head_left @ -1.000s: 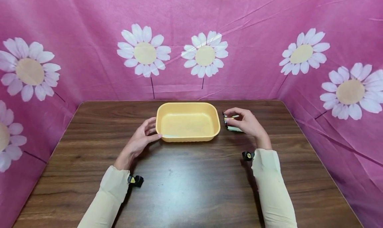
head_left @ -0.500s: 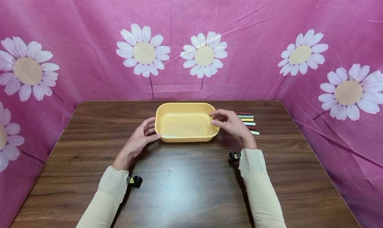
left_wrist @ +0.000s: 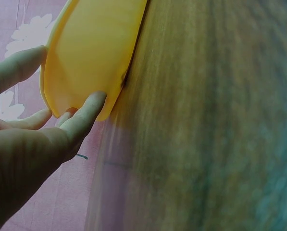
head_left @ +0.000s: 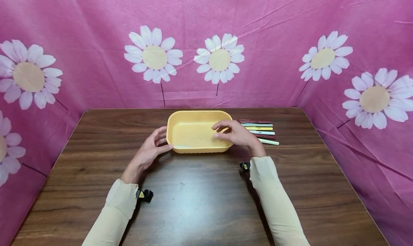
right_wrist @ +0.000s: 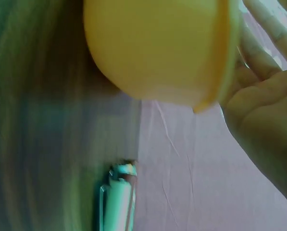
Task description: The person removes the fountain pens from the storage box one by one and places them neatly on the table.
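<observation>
A yellow plastic tub (head_left: 200,131) stands near the back of the table, with nothing seen inside it. My left hand (head_left: 150,151) is at its left end. The thumb presses the front wall near the corner, and the nearly straight fingers touch the end wall, as the left wrist view shows. My right hand (head_left: 237,133) reaches over the tub's right end, thumb and fingers bent loosely with a gap between them, and no object shows there. Several slim pens (head_left: 266,128) in red, grey, yellow, pale blue and green lie side by side just right of the tub, partly hidden behind that hand.
The brown wood-grain table (head_left: 190,199) stretches in front of the tub. A pink cloth (head_left: 271,59) printed with daisies hangs behind the table and along both sides. Black straps with cameras sit at both wrists.
My right hand has moved left from over the pens, past the tub's right rim, to over its inside. The pens now show more fully. The left hand stays at the tub.
</observation>
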A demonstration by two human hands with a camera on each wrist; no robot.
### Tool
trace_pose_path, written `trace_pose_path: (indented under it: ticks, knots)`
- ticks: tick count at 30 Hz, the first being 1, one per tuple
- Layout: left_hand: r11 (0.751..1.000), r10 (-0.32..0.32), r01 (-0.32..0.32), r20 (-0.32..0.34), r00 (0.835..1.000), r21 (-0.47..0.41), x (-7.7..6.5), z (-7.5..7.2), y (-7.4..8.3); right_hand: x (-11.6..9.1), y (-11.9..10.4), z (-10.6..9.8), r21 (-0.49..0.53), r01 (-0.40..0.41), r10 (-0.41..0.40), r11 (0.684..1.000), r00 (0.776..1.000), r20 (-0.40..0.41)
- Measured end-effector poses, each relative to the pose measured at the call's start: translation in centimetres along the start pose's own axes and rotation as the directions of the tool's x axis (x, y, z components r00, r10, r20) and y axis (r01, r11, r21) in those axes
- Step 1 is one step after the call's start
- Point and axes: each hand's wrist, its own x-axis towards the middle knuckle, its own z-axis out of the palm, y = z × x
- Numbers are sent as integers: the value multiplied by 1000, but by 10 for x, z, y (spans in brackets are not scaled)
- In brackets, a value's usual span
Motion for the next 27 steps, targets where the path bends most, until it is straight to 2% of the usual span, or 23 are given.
trace_pose_path:
  ticks: [7, 13, 20, 27]
  knots:
    - [1000, 1, -1, -1, 1000, -1, 0, -1, 0, 11, 1, 14, -24, -8, 10, 1000, 995, 98]
    - [1000, 3, -3, 4, 1000, 2, 0, -1, 0, 21, 1, 26, -65, -8, 22, 998, 978, 210]
    - [1000, -2, 2, -4, 1000, 12, -1, 0, 2, 31, 2, 36, -157, -24, 66, 987, 961, 269]
    - [1000, -3, 2, 3, 1000, 13, 0, -1, 2, 38, 5, 38, -182, -7, 75, 983, 925, 371]
